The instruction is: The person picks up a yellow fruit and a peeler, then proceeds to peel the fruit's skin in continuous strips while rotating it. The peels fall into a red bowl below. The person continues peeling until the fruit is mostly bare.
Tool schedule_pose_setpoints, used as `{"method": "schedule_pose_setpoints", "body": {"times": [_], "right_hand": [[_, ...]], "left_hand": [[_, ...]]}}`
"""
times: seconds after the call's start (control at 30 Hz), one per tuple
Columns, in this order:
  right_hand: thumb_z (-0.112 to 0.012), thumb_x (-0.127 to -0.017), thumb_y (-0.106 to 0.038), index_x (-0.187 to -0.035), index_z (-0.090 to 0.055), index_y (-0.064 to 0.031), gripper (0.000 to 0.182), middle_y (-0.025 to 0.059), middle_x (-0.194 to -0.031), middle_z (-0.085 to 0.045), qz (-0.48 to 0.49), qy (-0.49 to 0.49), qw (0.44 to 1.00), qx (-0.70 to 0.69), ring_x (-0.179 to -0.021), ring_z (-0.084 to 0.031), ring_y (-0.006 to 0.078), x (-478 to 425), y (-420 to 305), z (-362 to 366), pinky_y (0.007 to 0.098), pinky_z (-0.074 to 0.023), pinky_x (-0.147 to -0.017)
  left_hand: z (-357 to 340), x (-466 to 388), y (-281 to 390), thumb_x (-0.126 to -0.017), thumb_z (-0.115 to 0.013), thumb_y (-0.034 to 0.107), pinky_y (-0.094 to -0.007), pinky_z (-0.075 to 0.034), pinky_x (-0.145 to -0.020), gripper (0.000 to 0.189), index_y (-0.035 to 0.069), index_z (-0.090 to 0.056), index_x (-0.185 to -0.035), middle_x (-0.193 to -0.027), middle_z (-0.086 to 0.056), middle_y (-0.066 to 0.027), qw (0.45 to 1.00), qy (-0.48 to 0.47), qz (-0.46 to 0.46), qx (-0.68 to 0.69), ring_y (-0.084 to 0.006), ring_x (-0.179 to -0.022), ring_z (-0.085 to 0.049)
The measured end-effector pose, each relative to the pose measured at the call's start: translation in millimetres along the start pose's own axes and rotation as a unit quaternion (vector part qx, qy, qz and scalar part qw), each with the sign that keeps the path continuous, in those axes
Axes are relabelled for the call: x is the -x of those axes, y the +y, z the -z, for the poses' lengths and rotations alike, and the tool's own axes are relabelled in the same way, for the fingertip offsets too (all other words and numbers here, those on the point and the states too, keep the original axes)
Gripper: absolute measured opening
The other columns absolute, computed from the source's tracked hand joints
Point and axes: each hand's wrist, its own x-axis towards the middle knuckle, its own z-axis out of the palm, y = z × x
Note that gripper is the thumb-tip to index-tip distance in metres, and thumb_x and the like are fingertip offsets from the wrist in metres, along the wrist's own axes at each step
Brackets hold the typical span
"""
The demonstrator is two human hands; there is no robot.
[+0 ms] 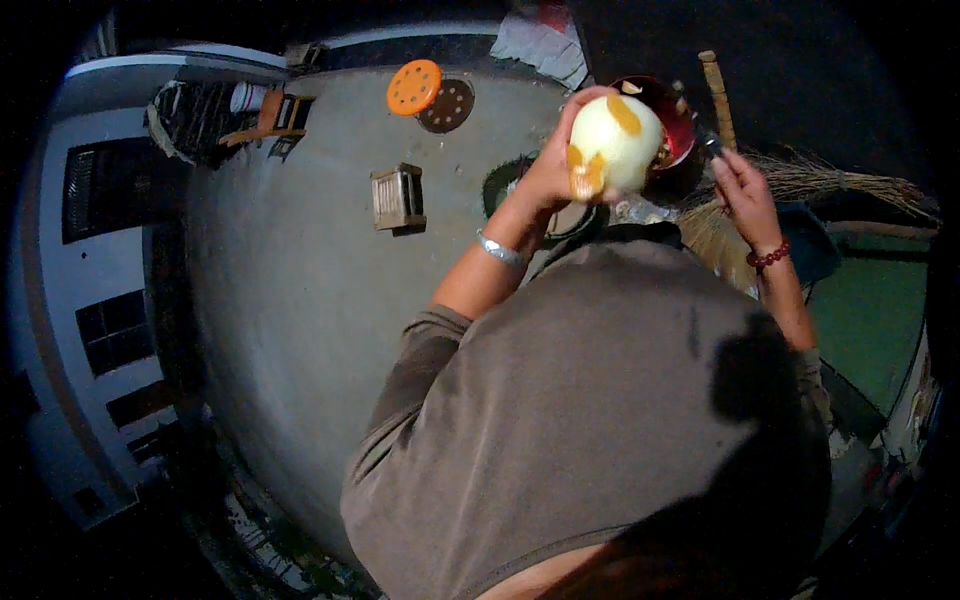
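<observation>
A large, round, mostly peeled fruit [621, 150], pale with a few orange-yellow patches of rind, is in my left hand [559, 161]. My fingers wrap its left side and underside. To the right, apart from the fruit, my right hand [746, 191] grips a small tool with a dark handle [711, 142]; its working end is blurred, so I cannot tell whether it is a knife or a peeler. Behind and below the fruit, a red bowl or basin [679, 127] shows partly, with scraps in it.
An orange round stool [414, 88] and a small wooden stool [396, 198] stand on the concrete floor to the left. A twig broom [847, 180] lies at right. A wooden chair [277, 120] is farther left. A dark round container [504, 187] sits below my left forearm.
</observation>
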Motion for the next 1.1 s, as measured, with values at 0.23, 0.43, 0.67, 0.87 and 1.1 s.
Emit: {"method": "schedule_pose_setpoints", "body": {"times": [0.23, 0.43, 0.67, 0.87, 1.1], "right_hand": [[-0.048, -0.08, -0.018, -0.098, -0.05, 0.0015, 0.027, 0.0019, -0.072, -0.056, 0.215, -0.004, 0.973, 0.089, -0.064, -0.051, 0.0095, 3.5, -33.9, -23.3, 0.0223, -0.0411, -0.057], [-0.051, -0.076, -0.013, -0.095, -0.05, 0.0012, 0.024, 0.0161, -0.079, -0.057, 0.216, -0.031, 0.964, 0.152, -0.071, -0.058, 0.0244, 9.1, -47.0, -45.0, 0.0285, -0.0434, -0.06], [-0.053, -0.075, -0.013, -0.095, -0.05, 0.0009, 0.025, 0.0159, -0.081, -0.056, 0.225, -0.077, 0.954, 0.182, -0.073, -0.057, 0.0257, 5.8, -49.8, -45.8, 0.0294, -0.0435, -0.061], [-0.053, -0.075, -0.014, -0.096, -0.049, 0.0027, 0.027, 0.0168, -0.083, -0.056, 0.204, -0.131, 0.961, 0.137, -0.073, -0.057, 0.0228, -4.0, -39.6, -40.3, 0.0276, -0.0433, -0.063], [-0.05, -0.078, -0.018, -0.095, -0.051, 0.0029, 0.026, 0.0082, -0.084, -0.057, 0.161, -0.148, 0.972, 0.09, -0.071, -0.055, 0.0138, -21.6, -28.4, -29.1, 0.0241, -0.0426, -0.062]], "left_hand": [[-14.4, 5.4, -10.5, -0.058, -0.064, 0.03, -0.0448, -0.037, -0.082, 0.072, 0.011, -0.029, -0.117, -0.112, -0.039, -0.012, 0.914, 0.062, 0.154, 0.371, -0.0294, -0.102, -0.041], [-12.3, 10.1, -21.6, -0.061, -0.057, 0.037, -0.0408, -0.043, -0.069, 0.06, 0.011, -0.037, -0.111, -0.104, -0.046, -0.0104, 0.902, 0.082, 0.195, 0.377, -0.0275, -0.092, -0.047], [-13.9, 12.4, -21.4, -0.059, -0.057, 0.031, -0.0435, -0.043, -0.074, 0.06, 0.011, -0.037, -0.112, -0.105, -0.045, -0.0121, 0.879, 0.15, 0.16, 0.424, -0.0276, -0.095, -0.046], [-11.4, 19.6, -11.4, -0.06, -0.052, 0.04, -0.0368, -0.046, -0.056, 0.061, 0.008, -0.037, -0.11, -0.1, -0.048, -0.0137, 0.92, 0.146, 0.167, 0.323, -0.0301, -0.083, -0.051], [-2.3, 18.1, -15.1, -0.06, -0.055, 0.035, -0.0308, -0.045, -0.049, 0.057, 0.008, -0.039, -0.108, -0.093, -0.051, -0.0108, 0.92, 0.081, 0.187, 0.336, -0.0241, -0.077, -0.053]]}}
